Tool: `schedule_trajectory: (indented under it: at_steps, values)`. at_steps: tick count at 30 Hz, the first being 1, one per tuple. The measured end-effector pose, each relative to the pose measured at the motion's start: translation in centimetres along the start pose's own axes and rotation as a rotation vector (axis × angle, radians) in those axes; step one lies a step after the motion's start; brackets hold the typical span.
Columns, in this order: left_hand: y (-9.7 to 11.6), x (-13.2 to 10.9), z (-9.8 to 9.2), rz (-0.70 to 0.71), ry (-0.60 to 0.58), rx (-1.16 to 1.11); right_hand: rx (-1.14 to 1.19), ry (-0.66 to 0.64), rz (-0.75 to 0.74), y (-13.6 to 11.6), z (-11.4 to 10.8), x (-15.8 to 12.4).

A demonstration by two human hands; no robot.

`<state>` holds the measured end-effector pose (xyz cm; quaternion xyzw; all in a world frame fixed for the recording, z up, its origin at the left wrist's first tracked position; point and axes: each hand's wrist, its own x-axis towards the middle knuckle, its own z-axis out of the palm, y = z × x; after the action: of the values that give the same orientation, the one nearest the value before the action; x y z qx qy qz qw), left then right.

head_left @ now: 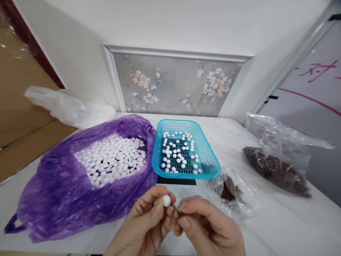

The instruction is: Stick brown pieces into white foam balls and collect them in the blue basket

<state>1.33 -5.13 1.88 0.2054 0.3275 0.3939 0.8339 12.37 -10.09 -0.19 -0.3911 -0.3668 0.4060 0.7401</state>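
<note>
A small white ball (pixel 166 201) is pinched between the thumb and fingers of my left hand (pixel 145 217), low in the middle of the view. Close beside it, my right hand (pixel 210 222) is closed in a pinch on a tiny brownish piece (pixel 177 212), too small to name. The fingertips of both hands nearly meet. Just beyond them stands a blue plastic basket (pixel 216 167), with many loose white balls (pixel 174 151) on its slotted floor. An opened purple plastic bag (pixel 57 199) on the left holds a heap of similar white balls (pixel 117 160).
Right of the basket lies a small transparent bag (pixel 246 201) with dark brown bits. A larger zip bag (pixel 279 170) of brown material sits farther right. White plastic bagging (pixel 71 108) and cardboard (pixel 23 92) are at left. The white tabletop (pixel 282 227) meets a wall behind.
</note>
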Motion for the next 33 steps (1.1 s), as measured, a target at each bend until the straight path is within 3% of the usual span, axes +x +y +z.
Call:
schedule_trajectory:
  at_steps: [10,21,30,33]
  values:
    - [-0.3,0.6,-0.9,0.101,-0.008,0.070,-0.005,0.004,-0.028,1.9,0.4,0.3]
    - [-0.7,0.7,-1.9,0.170,0.143,0.200,-0.072,0.039,-0.017,3.1,0.3,0.4]
    - [-0.7,1.1,-1.9,0.252,0.132,0.240,-0.175,0.045,-0.112,3.3,0.4,0.4]
    - [-0.6,1.3,-1.9,0.245,0.098,0.220,-0.167,0.058,-0.080,3.2,0.5,0.5]
